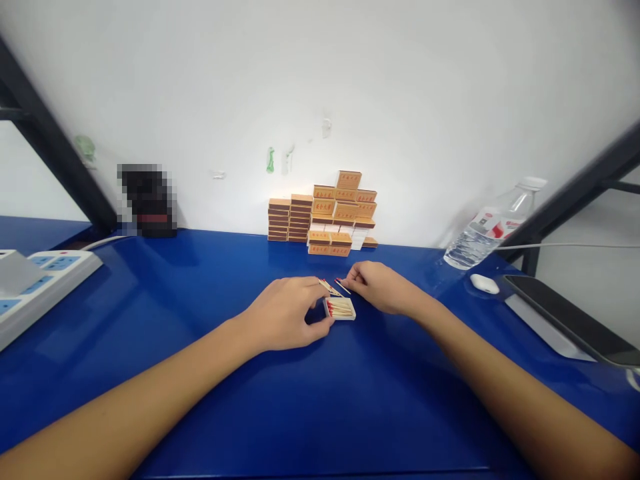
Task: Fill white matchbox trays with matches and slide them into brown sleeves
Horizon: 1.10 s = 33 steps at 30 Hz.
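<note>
My left hand (285, 313) grips the left end of a small white matchbox tray (354, 313) between thumb and fingers. Inside the tray lie several matches (341, 307), their red heads toward the left. Just beyond it, a few loose matches (329, 288) rest on the blue table, partly behind my left fingers. My right hand (373, 283) is closed in a pinch at a match (343, 287) beside those loose ones; its fingertips partly hide the contact.
Matchboxes (345, 211) are stacked against the white wall, with brown-sided boxes (279, 220) on their left. A tilted water bottle (487, 230), a white earbud case (484, 284) and a phone (575, 320) occupy the right. A power strip (55, 280) lies left on the blue table (310, 413).
</note>
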{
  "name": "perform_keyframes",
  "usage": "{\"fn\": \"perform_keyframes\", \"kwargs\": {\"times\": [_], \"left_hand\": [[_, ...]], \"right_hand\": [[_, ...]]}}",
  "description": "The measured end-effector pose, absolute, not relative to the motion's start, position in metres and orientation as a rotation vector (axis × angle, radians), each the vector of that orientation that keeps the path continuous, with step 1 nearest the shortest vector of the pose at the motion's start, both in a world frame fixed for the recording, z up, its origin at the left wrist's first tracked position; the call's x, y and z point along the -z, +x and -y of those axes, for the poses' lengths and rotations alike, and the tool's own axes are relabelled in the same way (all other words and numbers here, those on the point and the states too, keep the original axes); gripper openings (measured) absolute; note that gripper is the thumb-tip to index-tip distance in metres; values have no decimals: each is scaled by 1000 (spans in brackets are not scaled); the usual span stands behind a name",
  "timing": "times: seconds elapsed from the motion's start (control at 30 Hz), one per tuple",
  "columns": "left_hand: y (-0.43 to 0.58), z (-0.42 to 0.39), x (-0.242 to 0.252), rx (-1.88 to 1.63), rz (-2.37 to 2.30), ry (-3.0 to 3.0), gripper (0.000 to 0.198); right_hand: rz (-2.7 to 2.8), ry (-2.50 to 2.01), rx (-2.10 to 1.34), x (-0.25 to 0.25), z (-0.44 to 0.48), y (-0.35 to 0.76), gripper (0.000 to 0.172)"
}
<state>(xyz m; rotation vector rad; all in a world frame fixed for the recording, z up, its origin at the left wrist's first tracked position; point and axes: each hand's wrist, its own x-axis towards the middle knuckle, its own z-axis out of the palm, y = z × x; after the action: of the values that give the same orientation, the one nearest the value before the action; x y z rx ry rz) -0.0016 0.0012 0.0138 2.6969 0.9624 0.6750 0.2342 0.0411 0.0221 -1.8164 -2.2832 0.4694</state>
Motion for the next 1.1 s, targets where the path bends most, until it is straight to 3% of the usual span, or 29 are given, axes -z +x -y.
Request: {"fn": "perform_keyframes", "kwargs": {"times": [0.27,0.4,0.97,1.1], "left_hand": [[-4,-6,-11,-705,-1025,2647,19],[-4,-7,-10,-711,-1032,2634,13],[-3,-7,-10,-751,-1015,2638,12],[-4,-8,-10,-742,-1034,2640,12]], "right_hand": [[2405,-1324,-701,-36,-24,243,26],[2499,-1196,-642,-33,-18,235,22],[2470,-1169,-685,-31,-22,244,19],[2372,-1237,-657,-31,-25,244,25]]}}
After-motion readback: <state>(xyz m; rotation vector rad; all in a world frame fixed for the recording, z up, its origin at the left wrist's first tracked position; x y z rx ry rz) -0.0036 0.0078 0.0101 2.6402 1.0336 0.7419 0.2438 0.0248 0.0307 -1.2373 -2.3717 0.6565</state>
